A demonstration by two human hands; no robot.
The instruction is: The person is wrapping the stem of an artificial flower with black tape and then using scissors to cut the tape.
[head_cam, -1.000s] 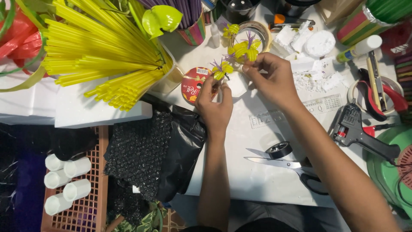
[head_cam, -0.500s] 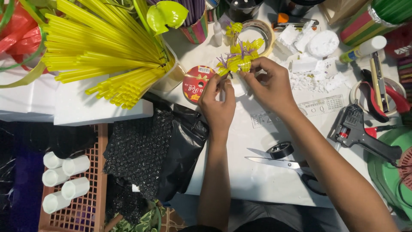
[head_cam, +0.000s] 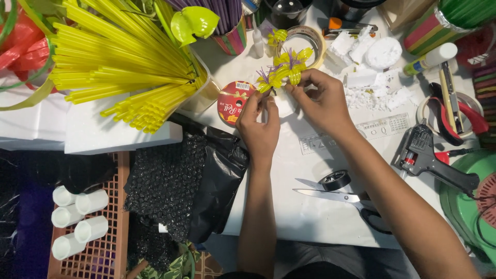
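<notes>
Looking down from nearest me, scissors (head_cam: 343, 199) lie on the white table (head_cam: 305, 227) beside a small roll of black tape (head_cam: 335, 180), and a black glue gun (head_cam: 431, 163) rests off to my right. Further out, my left hand (head_cam: 258, 126) has its fingertips pressed together on the lower end of a little yellow flower cluster (head_cam: 284, 70) with purple threads at its centres, just above a red ribbon spool (head_cam: 233, 101). My right hand (head_cam: 320, 101) pinches the same cluster from the other side, thumb and forefinger closed under the petals, the remaining fingers curled. The flowers hang in the air between both hands, over the far part of the table, in front of a roll of pale tape (head_cam: 302, 44). I judge them very light and easily crushed: thin, springy petals that would bend or tear under pressure. The stem end below the blooms seems the safest place to grip, gently, leaving the petals alone. Beyond, to the left, a big bundle of yellow straws (head_cam: 119, 67) fans out.
</notes>
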